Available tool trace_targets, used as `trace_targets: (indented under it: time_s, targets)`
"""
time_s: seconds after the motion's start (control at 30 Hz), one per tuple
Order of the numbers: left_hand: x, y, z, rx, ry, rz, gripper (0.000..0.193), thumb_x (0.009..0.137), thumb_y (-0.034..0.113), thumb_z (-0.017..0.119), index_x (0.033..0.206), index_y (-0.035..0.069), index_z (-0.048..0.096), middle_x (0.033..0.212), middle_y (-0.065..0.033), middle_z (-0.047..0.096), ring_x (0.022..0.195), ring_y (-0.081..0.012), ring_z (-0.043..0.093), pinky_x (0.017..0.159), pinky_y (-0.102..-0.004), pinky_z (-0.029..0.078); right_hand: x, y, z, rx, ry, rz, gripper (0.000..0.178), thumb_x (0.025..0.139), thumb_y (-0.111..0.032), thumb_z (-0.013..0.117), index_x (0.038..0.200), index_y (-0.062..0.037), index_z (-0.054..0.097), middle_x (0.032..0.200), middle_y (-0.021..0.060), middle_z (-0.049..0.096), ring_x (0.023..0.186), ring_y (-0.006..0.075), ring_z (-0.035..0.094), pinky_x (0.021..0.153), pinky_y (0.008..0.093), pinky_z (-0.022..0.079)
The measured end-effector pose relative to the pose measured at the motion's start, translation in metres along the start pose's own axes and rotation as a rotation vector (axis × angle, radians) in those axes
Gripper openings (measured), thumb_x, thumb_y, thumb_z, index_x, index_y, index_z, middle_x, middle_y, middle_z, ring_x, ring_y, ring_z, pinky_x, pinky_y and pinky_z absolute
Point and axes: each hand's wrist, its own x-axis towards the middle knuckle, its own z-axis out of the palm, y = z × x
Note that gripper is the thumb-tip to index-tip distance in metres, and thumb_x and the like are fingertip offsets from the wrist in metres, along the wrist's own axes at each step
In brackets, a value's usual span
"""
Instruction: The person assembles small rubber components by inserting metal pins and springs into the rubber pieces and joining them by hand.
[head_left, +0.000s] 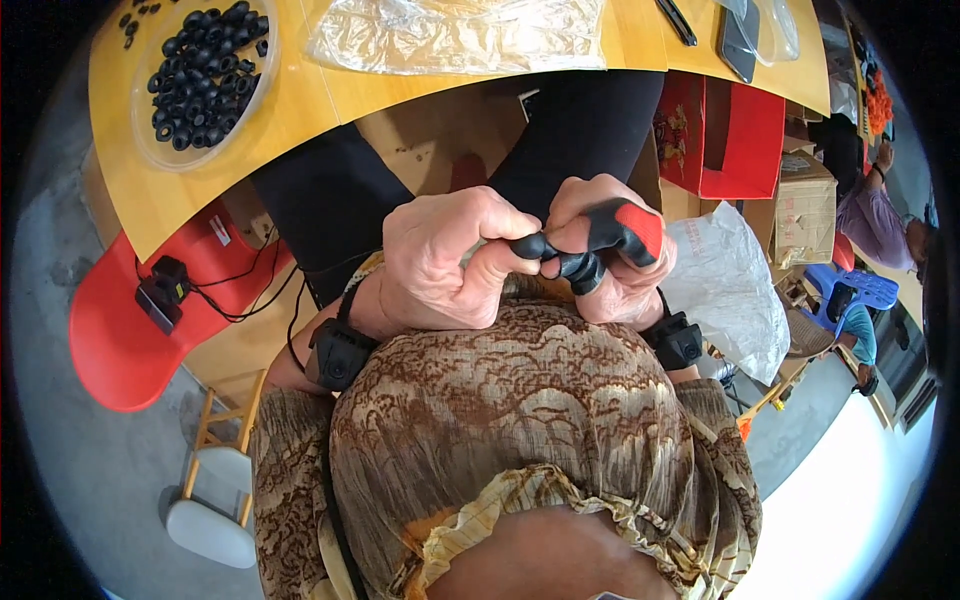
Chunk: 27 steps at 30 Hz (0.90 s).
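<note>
Close in front of my body, my two hands meet over a small rounded black rubber piece (530, 246). My left hand (450, 255) pinches it between thumb and forefinger. My right hand (615, 250) is closed against its other side, with the thumb tip touching it. A red and black covering (628, 232) wraps one finger of my right hand. More glossy black material (582, 272) shows under the right thumb, but whether it is a second piece or part of the covering I cannot tell. Dark boxy devices are strapped to both wrists.
On the yellow table (300, 100) stands a clear round tub (272, 75) with many black rubber pieces. A clear plastic bag (455, 35) and a phone (738, 45) lie there too. A red box (740, 140) is below right, a red stool (120, 330) at left. Other people sit far right.
</note>
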Motion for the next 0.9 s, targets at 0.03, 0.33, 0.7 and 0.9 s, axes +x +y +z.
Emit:
trace_targets:
  time_s: [0.03,0.33,0.7,0.9]
  targets:
    - [-0.002,-0.002,0.002,-0.012,0.005,0.035,0.016,0.08,0.006,0.063,0.077,-0.007,0.054,0.062,-0.0116,0.059,0.05,-0.0095,0.054,0.046,-0.0192,0.043,-0.001,0.0,0.001,0.007,0.016,0.002,0.013,0.064,0.005,0.057,0.075,-0.0031,0.059,0.073,0.0093,0.057,0.061,0.0191,0.058,0.053,0.0261,0.045]
    - [-0.009,-0.006,0.01,-0.098,0.031,-0.077,0.013,0.076,0.005,0.063,0.075,0.0,0.052,0.061,-0.0069,0.055,0.052,-0.018,0.056,0.053,-0.0245,0.047,0.005,-0.003,-0.007,0.011,-0.078,0.152,0.023,0.059,0.015,0.051,0.073,-0.0024,0.056,0.068,0.006,0.054,0.06,0.0161,0.054,0.054,0.0247,0.042]
    - [0.007,-0.007,-0.005,0.157,-0.11,0.084,0.023,0.077,0.025,0.065,0.074,0.005,0.056,0.081,-0.0049,0.055,0.071,-0.0194,0.056,0.09,-0.042,0.035,-0.007,0.008,-0.003,0.486,-0.067,0.475,0.028,0.071,-0.001,0.068,0.092,0.0011,0.051,0.083,0.0049,0.053,0.073,0.0094,0.055,0.065,0.0225,0.048]
    - [0.005,-0.002,-0.003,-0.103,-0.153,-0.055,0.016,0.082,0.018,0.061,0.08,0.002,0.058,0.115,-0.014,0.042,0.078,-0.0154,0.055,0.069,-0.0246,0.046,-0.018,0.011,0.013,0.798,-0.019,0.507,0.037,0.073,-0.007,0.069,0.105,0.0024,0.053,0.088,0.0035,0.054,0.075,0.0087,0.053,0.063,0.0198,0.043]
